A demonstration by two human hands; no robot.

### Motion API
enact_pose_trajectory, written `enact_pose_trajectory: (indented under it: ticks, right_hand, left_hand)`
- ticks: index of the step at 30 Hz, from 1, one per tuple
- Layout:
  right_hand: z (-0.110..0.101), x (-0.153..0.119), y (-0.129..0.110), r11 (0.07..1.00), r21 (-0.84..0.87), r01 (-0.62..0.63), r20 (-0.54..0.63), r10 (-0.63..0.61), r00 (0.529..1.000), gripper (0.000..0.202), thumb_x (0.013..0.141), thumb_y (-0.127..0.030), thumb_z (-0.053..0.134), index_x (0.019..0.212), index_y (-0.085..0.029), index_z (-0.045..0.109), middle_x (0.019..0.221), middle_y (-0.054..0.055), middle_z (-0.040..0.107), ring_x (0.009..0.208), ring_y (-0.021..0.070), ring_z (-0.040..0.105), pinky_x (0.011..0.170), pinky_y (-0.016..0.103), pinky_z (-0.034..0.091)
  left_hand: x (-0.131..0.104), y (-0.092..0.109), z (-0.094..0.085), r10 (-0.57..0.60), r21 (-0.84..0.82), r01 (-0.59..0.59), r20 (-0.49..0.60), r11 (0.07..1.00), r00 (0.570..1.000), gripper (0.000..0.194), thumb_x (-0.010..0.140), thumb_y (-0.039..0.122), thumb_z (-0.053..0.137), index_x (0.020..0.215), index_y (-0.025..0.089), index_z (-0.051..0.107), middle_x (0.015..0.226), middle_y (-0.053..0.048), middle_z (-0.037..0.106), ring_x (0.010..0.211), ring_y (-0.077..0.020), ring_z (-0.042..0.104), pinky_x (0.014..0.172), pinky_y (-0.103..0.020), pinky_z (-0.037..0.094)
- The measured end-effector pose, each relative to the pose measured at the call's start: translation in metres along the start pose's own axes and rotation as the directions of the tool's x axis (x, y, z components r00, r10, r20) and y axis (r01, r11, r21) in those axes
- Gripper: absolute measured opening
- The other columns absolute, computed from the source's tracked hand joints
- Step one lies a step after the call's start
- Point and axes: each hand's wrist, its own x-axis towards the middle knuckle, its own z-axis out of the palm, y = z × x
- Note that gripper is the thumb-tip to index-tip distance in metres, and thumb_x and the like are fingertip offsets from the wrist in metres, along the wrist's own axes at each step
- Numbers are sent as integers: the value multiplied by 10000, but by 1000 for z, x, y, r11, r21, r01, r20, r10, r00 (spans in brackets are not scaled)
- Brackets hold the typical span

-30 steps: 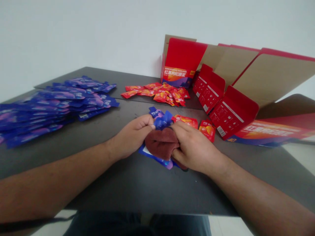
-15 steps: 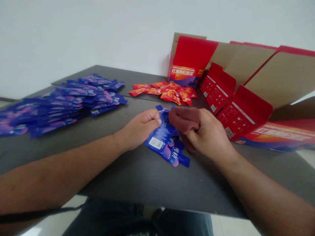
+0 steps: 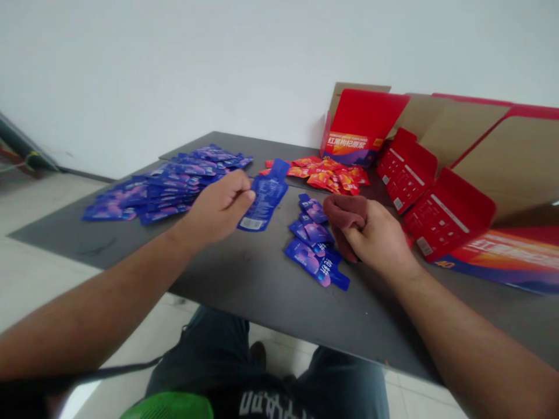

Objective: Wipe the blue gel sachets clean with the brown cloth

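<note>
My left hand [image 3: 222,205] is closed on the edge of a blue pouch [image 3: 264,198], its barcode side facing me and its spout-shaped end pointing up and away. In my right hand [image 3: 379,235] a folded brown cloth [image 3: 346,218] is gripped, held just above the table. Beside the cloth, to its left, lies a small group of blue pouches [image 3: 304,256], overlapping one another. A large heap of blue pouches [image 3: 183,183] spreads beyond my left hand.
Red-orange sachets [image 3: 334,173] lie piled toward the back of the dark table [image 3: 231,279]. An open red carton [image 3: 351,137] stands behind them. Further open cartons [image 3: 454,215] line the right side, flaps up. A white wall [image 3: 218,70] rises behind the table.
My left hand has moved left, carrying the blue pouch away from the small group and the cloth. My right hand still grips the cloth. The view has shifted left and down.
</note>
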Motion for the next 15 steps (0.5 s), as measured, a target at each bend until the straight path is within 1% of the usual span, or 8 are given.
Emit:
enact_pose_trajectory:
  ticks: [3,5,7,8,9,11,12,15]
  right_hand:
    - [3,-1,0,1000,-10,9,12,-9,1000,381,836,-283,636,1171,-131,735,1102,168,775,1004,354,731,918,457,584]
    - [4,-1,0,1000,-10,22,27,-21,999,412,831,-279,638,1203,-129,732,1109,171,772,1017,360,729,926,462,579]
    - [4,-2,-2,999,-9,32,32,-32,999,448,830,-274,637,1245,-134,730,1113,170,770,1027,365,728,924,466,575]
    - [5,-2,-2,999,-11,34,34,-33,999,456,830,-275,634,1255,-139,730,1114,168,770,1027,367,727,914,467,575]
    - [5,-2,-3,999,-15,33,39,-32,999,458,832,-281,629,1256,-143,730,1114,167,770,1022,368,727,900,468,575]
    - [6,-2,-3,999,-27,28,49,-27,998,443,836,-308,622,1235,-147,731,1105,164,768,1008,369,725,868,466,574]
    - [6,-2,-2,999,-33,27,53,-25,998,427,841,-323,619,1215,-150,731,1095,162,767,1002,368,723,852,464,572]
    - [8,-2,0,998,-43,37,56,-34,998,379,860,-356,605,1162,-161,723,1054,154,761,979,357,717,821,451,564]
  left_hand:
    - [-32,-11,-27,-29,257,29,-3,966,1000,163,1013,325,481,901,229,551,944,-72,680,888,-244,634,818,-395,496]
    - [-56,-16,-37,-42,429,2,84,903,996,194,1035,307,448,1022,218,620,1194,-126,717,1130,-293,653,964,-430,509]
    - [-79,-22,-43,-91,618,-43,183,785,979,260,1057,317,429,1042,223,671,1274,-138,708,1200,-318,629,970,-448,504]
    - [-89,-26,-44,-107,682,-87,237,726,966,287,1059,322,428,1007,235,696,1206,-136,722,1166,-331,626,925,-456,502]
    - [-98,-30,-45,-121,713,-97,248,694,961,301,1054,324,437,968,250,715,1082,-131,728,1077,-333,631,856,-457,493]
    - [-110,-39,-48,-142,690,-89,271,719,952,286,1043,314,469,972,281,744,937,-110,703,956,-319,617,781,-440,462]
    - [-114,-44,-50,-154,678,-64,256,732,954,286,1046,311,470,965,294,744,904,-97,690,931,-311,608,765,-429,446]
    - [-116,-56,-59,-192,680,-16,228,733,955,304,1071,346,439,936,307,708,906,-68,678,937,-304,595,733,-409,408]
